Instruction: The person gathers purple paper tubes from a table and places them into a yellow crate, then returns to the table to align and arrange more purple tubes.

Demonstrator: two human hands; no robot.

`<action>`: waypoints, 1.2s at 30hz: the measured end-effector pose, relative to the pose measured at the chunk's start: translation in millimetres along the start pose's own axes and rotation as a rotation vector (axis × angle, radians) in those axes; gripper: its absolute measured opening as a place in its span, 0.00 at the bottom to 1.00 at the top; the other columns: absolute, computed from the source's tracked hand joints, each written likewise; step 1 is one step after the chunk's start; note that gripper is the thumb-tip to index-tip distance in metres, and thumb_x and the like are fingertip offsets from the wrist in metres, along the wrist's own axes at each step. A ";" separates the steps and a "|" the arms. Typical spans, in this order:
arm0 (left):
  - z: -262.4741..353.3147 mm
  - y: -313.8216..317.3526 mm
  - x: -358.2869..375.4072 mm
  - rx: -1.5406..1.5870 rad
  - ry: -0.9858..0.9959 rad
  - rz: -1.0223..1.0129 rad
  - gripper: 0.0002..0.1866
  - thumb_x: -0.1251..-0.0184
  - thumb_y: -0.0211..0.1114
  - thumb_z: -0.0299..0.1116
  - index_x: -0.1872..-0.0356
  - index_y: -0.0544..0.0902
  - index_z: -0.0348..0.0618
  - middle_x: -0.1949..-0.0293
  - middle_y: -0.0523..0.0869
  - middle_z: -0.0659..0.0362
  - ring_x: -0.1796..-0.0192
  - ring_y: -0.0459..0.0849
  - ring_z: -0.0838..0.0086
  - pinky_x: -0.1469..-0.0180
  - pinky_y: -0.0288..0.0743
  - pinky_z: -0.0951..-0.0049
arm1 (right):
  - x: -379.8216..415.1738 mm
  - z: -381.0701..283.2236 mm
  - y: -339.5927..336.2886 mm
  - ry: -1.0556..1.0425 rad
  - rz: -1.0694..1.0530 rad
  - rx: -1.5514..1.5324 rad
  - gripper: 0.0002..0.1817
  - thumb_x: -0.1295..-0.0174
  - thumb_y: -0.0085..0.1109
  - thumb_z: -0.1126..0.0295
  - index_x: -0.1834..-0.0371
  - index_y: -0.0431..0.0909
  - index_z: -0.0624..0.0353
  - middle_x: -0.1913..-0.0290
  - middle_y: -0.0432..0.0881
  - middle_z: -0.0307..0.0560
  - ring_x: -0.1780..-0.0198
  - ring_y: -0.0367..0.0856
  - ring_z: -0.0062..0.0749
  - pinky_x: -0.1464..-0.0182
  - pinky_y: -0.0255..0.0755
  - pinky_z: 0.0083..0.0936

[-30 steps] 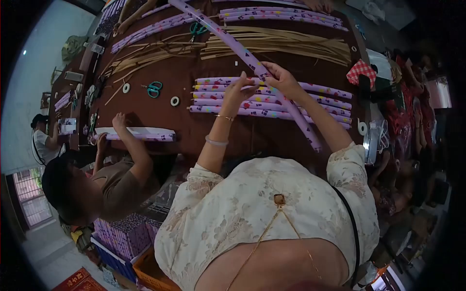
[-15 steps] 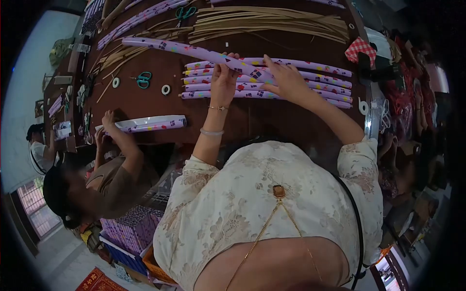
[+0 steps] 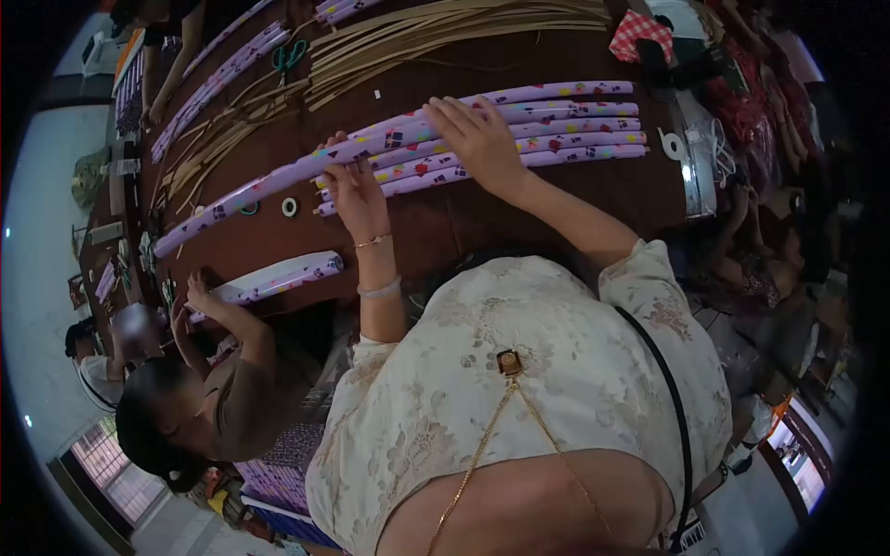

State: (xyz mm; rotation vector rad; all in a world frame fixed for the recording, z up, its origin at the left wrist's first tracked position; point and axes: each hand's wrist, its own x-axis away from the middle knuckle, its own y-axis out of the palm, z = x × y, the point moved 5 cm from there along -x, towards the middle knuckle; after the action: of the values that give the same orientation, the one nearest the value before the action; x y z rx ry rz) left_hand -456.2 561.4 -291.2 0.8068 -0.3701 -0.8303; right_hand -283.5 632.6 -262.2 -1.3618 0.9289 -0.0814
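Your left hand [image 3: 357,195] & right hand [image 3: 482,139], spread flat, now press the roll [image 3: 278,176] onto the counter [image 3: 445,222], no longer lifted.

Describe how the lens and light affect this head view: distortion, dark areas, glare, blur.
Head view: strong fisheye bends the purple tubes and table edge; black vignette fills the corners; bright window patch glares at far left; co-worker's hand is slightly soft; both hands, left hand and right hand, are evenly lit.

We see a brown table [image 3: 482,218] bearing purple rolls [image 3: 556,130], bamboo strips [image 3: 436,28], scissors [image 3: 289,57] and tape rings [image 3: 290,207].
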 end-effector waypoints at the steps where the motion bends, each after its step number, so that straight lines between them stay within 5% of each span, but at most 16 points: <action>1: 6.1 -5.2 -5.4 0.044 0.034 -0.045 0.18 0.34 0.52 0.36 0.45 0.66 0.44 0.44 0.70 0.56 0.40 0.67 0.70 0.38 0.61 0.68 | 6.8 11.4 1.2 0.000 -0.016 0.034 0.25 0.46 0.49 0.70 0.41 0.65 0.54 0.42 0.69 0.42 0.41 0.68 0.31 0.39 0.56 0.39; 6: 29.6 -17.5 -18.0 0.016 0.095 -0.100 0.19 0.35 0.54 0.35 0.45 0.65 0.44 0.43 0.70 0.56 0.42 0.69 0.72 0.38 0.61 0.68 | 49.2 92.2 3.5 0.148 -0.117 0.136 0.27 0.45 0.54 0.67 0.40 0.63 0.57 0.39 0.66 0.43 0.38 0.64 0.30 0.39 0.55 0.41; 10: 24.2 -2.6 -14.3 0.005 0.088 -0.055 0.21 0.36 0.55 0.34 0.44 0.63 0.44 0.44 0.70 0.57 0.40 0.67 0.69 0.37 0.60 0.66 | 83.5 156.5 16.4 0.487 -0.315 0.281 0.26 0.39 0.47 0.68 0.37 0.58 0.59 0.35 0.61 0.47 0.37 0.62 0.37 0.37 0.52 0.39; 13: 12.2 5.4 -17.9 0.034 0.089 -0.082 0.19 0.34 0.53 0.34 0.44 0.63 0.44 0.45 0.70 0.58 0.40 0.66 0.70 0.38 0.60 0.67 | 78.8 165.4 1.1 0.749 0.010 -0.300 0.26 0.35 0.39 0.64 0.35 0.53 0.60 0.34 0.56 0.55 0.36 0.57 0.47 0.37 0.52 0.40; 16: 0.2 13.6 -18.0 0.034 0.020 -0.060 0.17 0.31 0.48 0.36 0.44 0.63 0.45 0.45 0.70 0.59 0.42 0.67 0.72 0.39 0.61 0.70 | 83.0 160.2 16.1 1.203 0.062 -0.934 0.36 0.36 0.45 0.53 0.33 0.45 0.63 0.37 0.58 0.52 0.42 0.67 0.42 0.42 0.62 0.34; 20: -23.8 22.9 -16.3 0.128 -0.043 -0.068 0.16 0.31 0.48 0.33 0.44 0.62 0.45 0.46 0.70 0.59 0.42 0.67 0.74 0.40 0.61 0.72 | 84.0 156.8 33.9 1.382 0.318 -1.592 0.32 0.42 0.58 0.63 0.40 0.54 0.66 0.45 0.65 0.56 0.49 0.72 0.38 0.53 0.75 0.28; 22: -34.2 25.9 -17.6 0.142 -0.055 -0.117 0.16 0.30 0.47 0.31 0.43 0.62 0.44 0.44 0.69 0.59 0.41 0.67 0.74 0.39 0.60 0.73 | 101.3 180.1 52.7 1.349 0.484 -1.838 0.23 0.45 0.60 0.72 0.49 0.62 0.68 0.52 0.70 0.54 0.53 0.73 0.38 0.53 0.77 0.30; 25: -45.6 29.6 -18.5 -0.031 -0.139 -0.145 0.24 0.32 0.49 0.32 0.38 0.55 0.38 0.42 0.67 0.55 0.40 0.67 0.73 0.41 0.63 0.74 | 114.8 208.0 49.1 1.370 0.632 -1.769 0.12 0.46 0.59 0.75 0.60 0.69 0.65 0.60 0.73 0.50 0.56 0.74 0.37 0.53 0.77 0.31; 27: -56.5 27.7 -23.0 -0.202 -0.158 -0.213 0.27 0.34 0.53 0.32 0.39 0.55 0.34 0.43 0.68 0.53 0.42 0.69 0.72 0.43 0.66 0.74 | 115.9 218.2 38.0 1.335 0.675 -1.733 0.13 0.46 0.59 0.76 0.59 0.69 0.65 0.60 0.74 0.50 0.56 0.74 0.37 0.52 0.77 0.31; 31: -77.2 26.4 -40.2 -0.054 -0.269 0.053 0.17 0.38 0.58 0.31 0.52 0.67 0.34 0.54 0.75 0.52 0.52 0.79 0.68 0.58 0.76 0.75 | 96.9 214.4 -5.4 1.212 0.713 -1.644 0.16 0.45 0.58 0.77 0.53 0.67 0.64 0.57 0.74 0.50 0.56 0.75 0.36 0.51 0.75 0.33; 36: -76.0 28.5 -56.2 -0.079 -0.188 0.204 0.14 0.39 0.61 0.32 0.59 0.72 0.31 0.57 0.78 0.51 0.60 0.80 0.74 0.68 0.71 0.83 | 98.2 245.3 -37.7 1.066 0.786 -1.481 0.18 0.44 0.57 0.76 0.51 0.66 0.64 0.58 0.75 0.50 0.56 0.75 0.36 0.48 0.73 0.35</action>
State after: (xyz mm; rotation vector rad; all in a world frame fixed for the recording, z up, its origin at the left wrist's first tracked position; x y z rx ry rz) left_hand -433.3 653.4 -318.7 0.6080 -0.5731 -0.7262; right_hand -53.8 763.1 -299.7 -2.1447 2.6909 0.6807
